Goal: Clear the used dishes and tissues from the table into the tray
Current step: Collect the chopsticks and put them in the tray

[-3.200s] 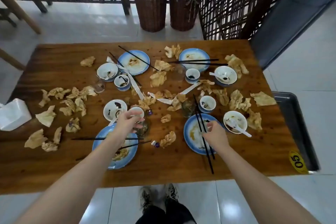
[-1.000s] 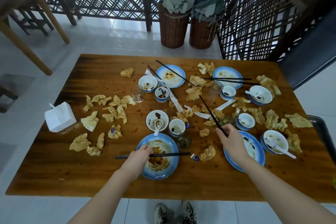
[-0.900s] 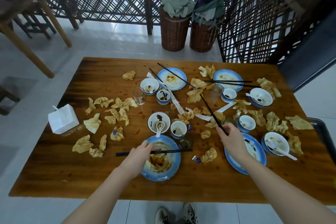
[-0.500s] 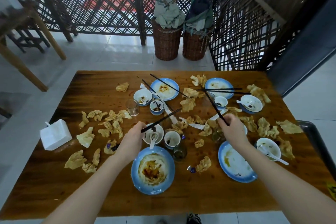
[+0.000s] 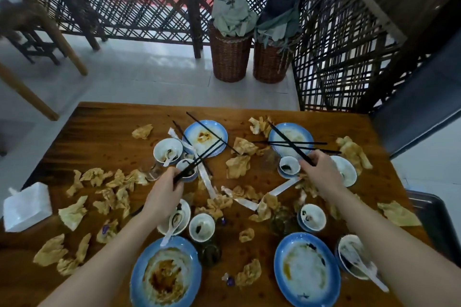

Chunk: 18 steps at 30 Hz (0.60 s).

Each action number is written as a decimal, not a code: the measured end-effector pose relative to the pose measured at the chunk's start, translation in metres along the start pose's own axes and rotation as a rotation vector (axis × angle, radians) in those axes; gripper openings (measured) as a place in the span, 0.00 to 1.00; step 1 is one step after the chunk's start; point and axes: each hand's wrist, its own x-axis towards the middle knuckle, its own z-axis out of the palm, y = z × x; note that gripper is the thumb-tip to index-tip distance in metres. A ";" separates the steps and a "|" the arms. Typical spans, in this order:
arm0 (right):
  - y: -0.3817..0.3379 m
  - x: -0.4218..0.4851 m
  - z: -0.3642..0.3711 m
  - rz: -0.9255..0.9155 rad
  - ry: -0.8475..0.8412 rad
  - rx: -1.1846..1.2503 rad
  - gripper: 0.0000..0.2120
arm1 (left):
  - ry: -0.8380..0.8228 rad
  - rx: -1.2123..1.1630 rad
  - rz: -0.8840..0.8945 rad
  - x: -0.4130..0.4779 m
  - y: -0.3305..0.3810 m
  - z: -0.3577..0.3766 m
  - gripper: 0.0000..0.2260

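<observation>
Lattice, baskets and pale floor

A dark lattice screen (image 5: pixel 139 2) spans 10 to 2 o'clock. At 12, two wicker baskets (image 5: pixel 230 57) stand side by side on the pale tiled floor (image 5: pixel 149 77), the left stuffed with light green cloth (image 5: pixel 232 15), the right with darker cloth (image 5: pixel 279 15). Wooden furniture legs (image 5: pixel 66 47) show at 10 o'clock, a grey-blue panel (image 5: pixel 419 102) at 3.

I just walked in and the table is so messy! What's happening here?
A person is clearing up after a meal. Their left hand grips a pair of black chopsticks, and their right hand grips a second pair over the far dishes. Dirty blue plates, small bowls and crumpled tissues lie all over the wooden table. The dark tray sits at the right edge, mostly out of view.
</observation>
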 end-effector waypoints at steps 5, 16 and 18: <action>0.006 0.062 -0.002 -0.046 -0.078 -0.180 0.12 | 0.022 -0.037 -0.068 0.024 0.019 0.016 0.06; 0.037 0.147 0.029 -0.121 -0.210 -0.548 0.17 | 0.082 -0.020 -0.151 0.065 0.035 0.039 0.08; 0.041 0.153 0.033 -0.130 -0.201 -0.588 0.15 | 0.113 -0.016 -0.143 0.069 0.033 0.041 0.08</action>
